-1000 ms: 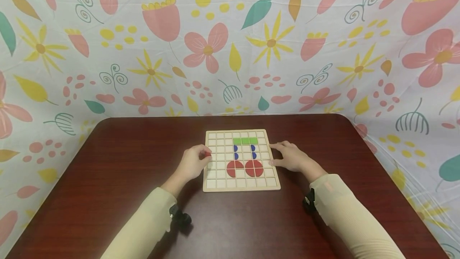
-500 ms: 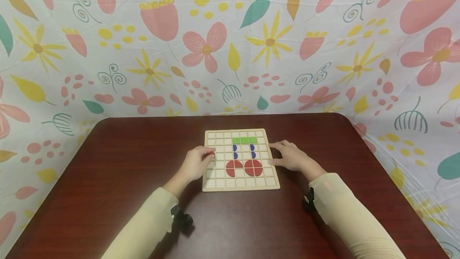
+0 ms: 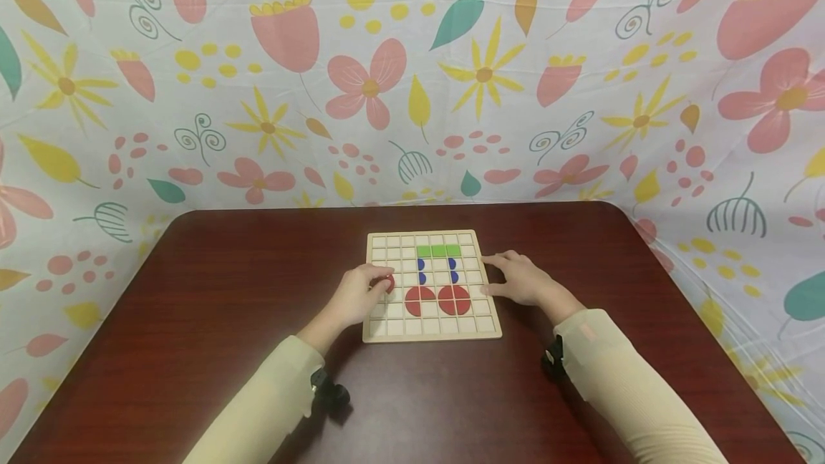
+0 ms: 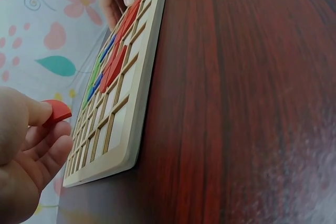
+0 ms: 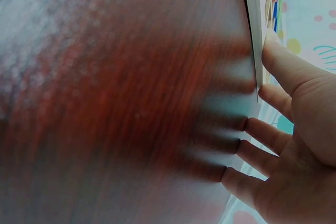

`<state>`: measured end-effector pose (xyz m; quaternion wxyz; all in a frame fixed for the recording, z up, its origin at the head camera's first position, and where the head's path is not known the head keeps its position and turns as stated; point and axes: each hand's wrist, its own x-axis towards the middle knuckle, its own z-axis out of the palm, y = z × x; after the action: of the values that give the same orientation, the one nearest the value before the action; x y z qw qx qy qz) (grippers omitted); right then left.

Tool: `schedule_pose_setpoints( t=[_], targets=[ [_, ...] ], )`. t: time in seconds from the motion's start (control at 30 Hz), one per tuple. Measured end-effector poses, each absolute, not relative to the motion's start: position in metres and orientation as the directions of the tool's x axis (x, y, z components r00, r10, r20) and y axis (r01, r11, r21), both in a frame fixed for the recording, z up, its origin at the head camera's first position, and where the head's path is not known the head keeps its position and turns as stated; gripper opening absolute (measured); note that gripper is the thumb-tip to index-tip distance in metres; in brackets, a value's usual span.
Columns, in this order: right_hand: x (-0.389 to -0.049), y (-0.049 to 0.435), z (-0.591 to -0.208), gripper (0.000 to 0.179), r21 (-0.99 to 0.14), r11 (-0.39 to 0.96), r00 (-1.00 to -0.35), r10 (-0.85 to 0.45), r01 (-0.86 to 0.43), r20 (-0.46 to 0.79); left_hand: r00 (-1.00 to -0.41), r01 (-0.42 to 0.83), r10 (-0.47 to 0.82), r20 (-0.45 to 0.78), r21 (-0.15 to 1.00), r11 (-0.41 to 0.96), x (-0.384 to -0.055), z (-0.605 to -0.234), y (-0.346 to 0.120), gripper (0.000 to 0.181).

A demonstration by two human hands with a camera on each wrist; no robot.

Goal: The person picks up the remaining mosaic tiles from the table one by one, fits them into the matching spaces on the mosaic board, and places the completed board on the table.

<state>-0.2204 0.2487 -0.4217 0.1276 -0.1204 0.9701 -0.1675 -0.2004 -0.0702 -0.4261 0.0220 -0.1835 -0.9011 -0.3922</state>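
My left hand point(image 3: 354, 295) pinches a red quarter-circle tile point(image 4: 59, 112) between thumb and fingers, over the left part of a square wooden grid board point(image 3: 433, 334). The right hand point(image 3: 523, 281) rests with extended fingers against the board's right edge, thumb at its rim in the right wrist view. Set in the grid are a row of green square tiles point(image 3: 439, 251), two columns of blue half-round tiles point(image 3: 422, 278), a full red circle of quarter tiles point(image 3: 455, 301), and a red circle point(image 3: 413, 295) lacking its lower right quarter.
The board lies on a dark red-brown wooden table point(image 3: 258, 271). A floral cloth point(image 3: 412, 77) hangs behind the table and along its sides. Black wrist cameras point(image 3: 330, 391) are strapped at both sleeves.
My left hand has moved right from the board's left edge to over its left columns, carrying the red tile. The right hand stays at the right edge.
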Motion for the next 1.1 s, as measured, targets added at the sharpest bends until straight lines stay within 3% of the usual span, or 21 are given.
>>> schedule_pose_setpoints(
  t=[0.33,1.1],
  targets=[
    [-0.220,0.247,-0.421,0.073,-0.358,0.916,-0.938,-0.273,-0.184,-0.215,-0.946,0.271,0.309,0.099,0.765,0.584,-0.201,-0.427,-0.063,0.008],
    [-0.219,0.240,-0.424,0.072,-0.288,0.943,-0.950,-0.232,-0.166,-0.211,-0.938,0.281,0.336,0.088,0.760,0.585,-0.199,-0.426,-0.050,0.010]
  ],
)
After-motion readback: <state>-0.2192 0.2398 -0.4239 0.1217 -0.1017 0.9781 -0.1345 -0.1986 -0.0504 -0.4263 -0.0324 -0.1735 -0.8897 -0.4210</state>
